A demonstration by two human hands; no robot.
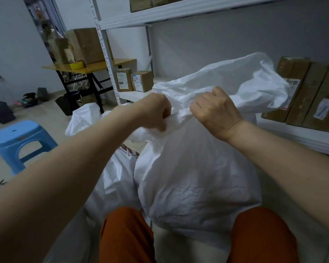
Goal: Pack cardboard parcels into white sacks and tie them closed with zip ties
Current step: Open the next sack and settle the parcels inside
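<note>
The full white sack [196, 177] stands on the floor between the person's knees, just in front of the white shelf [285, 135]. Both hands grip its gathered neck. The left hand [154, 111] has its fingers curled tight round the twisted cloth on the side away from the shelf. The right hand [215, 112] is fisted round the same neck on the shelf side, almost touching the left. Above the fists the loose top of the sack flares out toward the shelf.

No zip tie shows in either hand or near the sack, so I cannot tell whether one is already on the neck; the fists hide that spot.

A second sack [112, 179] leans against the first on the side away from the shelf, with something printed inside its open mouth. Cardboard parcels [300, 92] stand on the shelf just behind the flared top, and two small boxes [134, 80] sit further along it. A blue stool [17, 141] stands well apart from the sack.

The likely trouble: if one hand lets go to fetch a tie, the bunched neck may spring open and the twist be lost. The woven cloth looks slick, so a tie set too high on the flare could slide off. Pulling hard toward the shelf might also knock the parcels.
</note>
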